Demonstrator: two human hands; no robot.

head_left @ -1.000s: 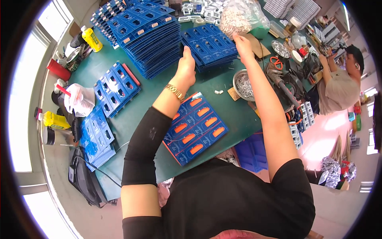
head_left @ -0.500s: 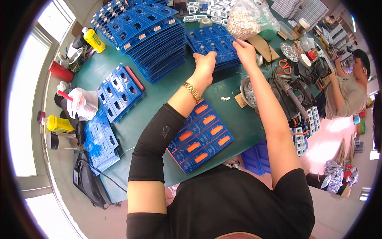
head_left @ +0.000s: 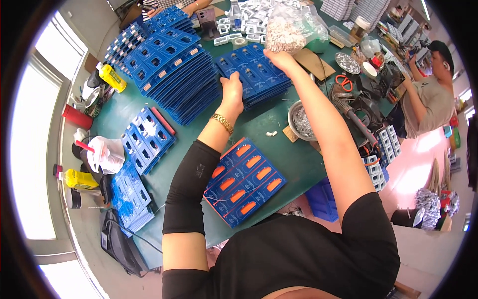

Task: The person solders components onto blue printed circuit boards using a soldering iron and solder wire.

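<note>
Left hand is at the left side of the short blue panel stack, right hand at its far corner. Whether either grips, I cannot tell.

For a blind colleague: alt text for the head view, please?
A person's left hand and right hand at either side of a blue panel stack on a green table; a taller stack stands left, an orange-patched panel nearer.

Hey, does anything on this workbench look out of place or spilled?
Yes, slightly: two small white pieces lie loose on the green table, left of the metal bowl. They look stray because they sit out alone, apart from the bag of pale pieces farther back.
</note>
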